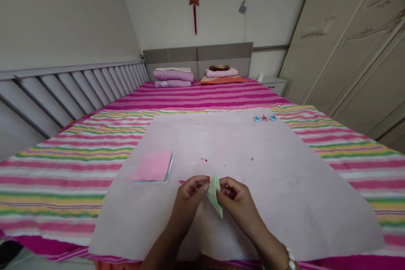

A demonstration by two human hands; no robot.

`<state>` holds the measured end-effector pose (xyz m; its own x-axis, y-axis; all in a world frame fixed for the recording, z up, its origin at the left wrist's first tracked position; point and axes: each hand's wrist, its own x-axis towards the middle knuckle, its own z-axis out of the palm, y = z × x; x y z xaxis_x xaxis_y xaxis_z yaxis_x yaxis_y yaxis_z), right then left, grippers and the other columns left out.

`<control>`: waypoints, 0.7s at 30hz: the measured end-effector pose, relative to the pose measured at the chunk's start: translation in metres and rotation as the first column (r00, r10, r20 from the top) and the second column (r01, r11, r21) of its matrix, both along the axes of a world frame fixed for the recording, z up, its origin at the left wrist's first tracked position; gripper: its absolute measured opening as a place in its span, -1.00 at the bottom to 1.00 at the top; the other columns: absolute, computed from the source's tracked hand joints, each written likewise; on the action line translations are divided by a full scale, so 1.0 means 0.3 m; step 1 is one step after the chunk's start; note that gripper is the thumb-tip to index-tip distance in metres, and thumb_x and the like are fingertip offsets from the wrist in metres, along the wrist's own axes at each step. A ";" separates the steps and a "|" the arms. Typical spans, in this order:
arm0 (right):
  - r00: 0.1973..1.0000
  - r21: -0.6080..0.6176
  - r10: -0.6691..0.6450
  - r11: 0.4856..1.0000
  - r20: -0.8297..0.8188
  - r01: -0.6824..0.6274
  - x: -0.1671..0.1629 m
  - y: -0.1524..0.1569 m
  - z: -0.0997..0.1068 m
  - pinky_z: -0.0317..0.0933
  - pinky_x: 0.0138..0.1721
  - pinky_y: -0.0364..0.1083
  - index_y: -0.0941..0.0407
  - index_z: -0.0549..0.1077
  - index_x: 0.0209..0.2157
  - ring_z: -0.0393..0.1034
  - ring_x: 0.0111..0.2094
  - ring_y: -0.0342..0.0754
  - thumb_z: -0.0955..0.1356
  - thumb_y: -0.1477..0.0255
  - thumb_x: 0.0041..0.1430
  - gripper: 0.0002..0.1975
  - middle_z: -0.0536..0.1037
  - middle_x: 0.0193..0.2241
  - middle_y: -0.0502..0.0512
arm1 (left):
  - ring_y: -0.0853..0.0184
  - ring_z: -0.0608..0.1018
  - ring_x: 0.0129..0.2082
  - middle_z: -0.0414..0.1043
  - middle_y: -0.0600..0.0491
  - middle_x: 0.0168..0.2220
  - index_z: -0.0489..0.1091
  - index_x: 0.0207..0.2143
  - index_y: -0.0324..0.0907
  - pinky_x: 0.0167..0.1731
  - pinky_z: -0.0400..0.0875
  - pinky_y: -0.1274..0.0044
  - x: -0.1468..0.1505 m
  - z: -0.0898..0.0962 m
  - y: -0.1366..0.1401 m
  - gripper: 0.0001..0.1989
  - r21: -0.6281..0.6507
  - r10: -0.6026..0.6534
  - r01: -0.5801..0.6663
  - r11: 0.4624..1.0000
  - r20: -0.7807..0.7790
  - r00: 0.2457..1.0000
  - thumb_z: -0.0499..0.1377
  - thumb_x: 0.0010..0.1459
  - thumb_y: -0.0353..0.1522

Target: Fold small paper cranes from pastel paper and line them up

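Note:
A folded piece of light green paper [215, 198] is held up between my two hands, its long point slanting down toward me. My left hand [192, 190] pinches its left side with thumb and forefinger. On the other side, my right hand [234, 194] grips the paper's edge, its thumb on the near face and the other fingers curled. A thin pink item [182, 182] shows just left of my left hand, mostly hidden by it. Left of my hands lies a stack of square paper [154, 166], pink on top with blue and white edges below.
A pale sheet [284, 202] covers part of the bed over a striped bedspread [63, 181]. Small folded blue [257, 119] and pink [264, 118] paper figures sit at its far right. Tiny bits, one red-tipped [204, 160], lie beyond my hands. Folded bedding [173, 76] rests by the headboard.

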<state>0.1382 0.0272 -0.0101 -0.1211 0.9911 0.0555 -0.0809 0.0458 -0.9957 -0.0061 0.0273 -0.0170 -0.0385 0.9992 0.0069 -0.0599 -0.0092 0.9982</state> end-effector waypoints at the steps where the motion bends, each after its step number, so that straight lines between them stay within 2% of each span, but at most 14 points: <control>1: 0.999 0.015 -0.018 1.000 0.032 0.018 -0.002 0.003 -0.008 0.02 -0.60 -0.18 0.15 0.46 -0.50 0.10 -0.64 -0.20 0.42 0.32 -0.06 -0.83 0.27 -0.67 -0.10 | 0.27 0.53 -0.31 0.54 0.00 -0.33 0.50 -0.31 -0.18 -0.28 0.41 0.47 0.004 0.000 -0.001 -0.80 0.047 0.034 -0.031 0.998 -0.073 0.997 0.25 -0.02 -0.31; 4: 0.977 0.144 -0.135 0.983 0.166 0.111 -0.004 0.009 -0.023 0.06 -0.56 -0.16 0.14 0.45 -0.49 0.17 -0.59 -0.15 0.36 0.40 0.01 -0.90 0.31 -0.62 -0.05 | 0.26 0.50 -0.26 0.48 -0.02 -0.26 0.50 -0.29 -0.16 -0.33 0.40 0.49 0.017 0.003 -0.013 -0.83 0.243 0.135 -0.066 0.968 -0.278 0.951 0.17 0.06 -0.33; 6: 0.943 0.264 -0.210 0.954 0.259 0.140 -0.004 0.008 -0.025 0.11 -0.51 -0.14 0.12 0.46 -0.48 0.22 -0.54 -0.11 0.33 0.45 0.05 -0.92 0.35 -0.56 -0.01 | 0.26 0.49 -0.23 0.44 -0.04 -0.22 0.48 -0.21 -0.15 -0.31 0.40 0.47 0.027 0.004 -0.026 -0.78 0.324 0.159 -0.034 0.946 -0.369 0.916 0.11 0.13 -0.33; 10: 0.903 0.450 -0.278 0.886 0.329 0.109 -0.006 -0.001 -0.023 0.19 -0.42 -0.11 0.09 0.46 -0.40 0.30 -0.44 -0.06 0.29 0.55 0.08 -0.88 0.43 -0.46 0.05 | 0.25 0.48 -0.27 0.39 -0.08 -0.18 0.38 -0.03 -0.21 -0.30 0.42 0.41 0.047 -0.004 -0.046 -0.64 0.314 0.136 0.028 0.949 -0.489 0.862 0.15 0.11 -0.30; 13: 0.892 0.519 -0.311 0.848 0.327 0.105 -0.010 -0.005 -0.022 0.21 -0.41 -0.10 0.07 0.46 -0.38 0.32 -0.42 -0.04 0.26 0.61 0.06 -0.80 0.44 -0.44 0.06 | 0.14 0.42 -0.07 0.36 -0.14 -0.05 0.33 0.03 -0.21 -0.10 0.35 0.29 0.054 -0.011 -0.049 -0.60 0.318 0.169 0.028 0.948 -0.576 0.800 0.12 0.14 -0.30; 16: 0.887 0.520 -0.317 0.848 0.337 0.105 -0.014 -0.003 -0.021 0.23 -0.41 -0.10 0.06 0.45 -0.37 0.33 -0.42 -0.05 0.26 0.62 0.06 -0.79 0.45 -0.44 0.05 | 0.10 0.34 0.05 0.35 -0.14 0.01 0.35 0.00 -0.20 0.07 0.18 0.21 0.054 -0.008 -0.047 -0.66 0.306 0.142 0.086 0.948 -0.649 0.747 0.05 0.19 -0.31; 18: 0.885 0.519 -0.314 0.849 0.343 0.099 -0.016 -0.002 -0.021 0.24 -0.39 -0.10 0.07 0.45 -0.37 0.33 -0.41 -0.05 0.26 0.61 0.08 -0.81 0.46 -0.43 0.06 | 0.13 0.37 0.01 0.37 -0.14 -0.03 0.37 -0.03 -0.19 0.04 0.22 0.23 0.055 0.000 -0.045 -0.69 0.291 0.100 0.124 0.949 -0.648 0.755 0.00 0.22 -0.33; 21: 0.889 0.536 -0.305 0.840 0.340 0.084 -0.021 -0.002 -0.024 0.25 -0.38 -0.10 0.09 0.45 -0.33 0.34 -0.39 -0.05 0.25 0.61 0.10 -0.80 0.47 -0.40 0.07 | 0.20 0.44 -0.16 0.40 -0.11 -0.17 0.41 -0.11 -0.20 -0.12 0.36 0.32 0.057 0.013 -0.039 -0.70 0.275 0.056 0.144 0.950 -0.609 0.791 -0.06 0.24 -0.37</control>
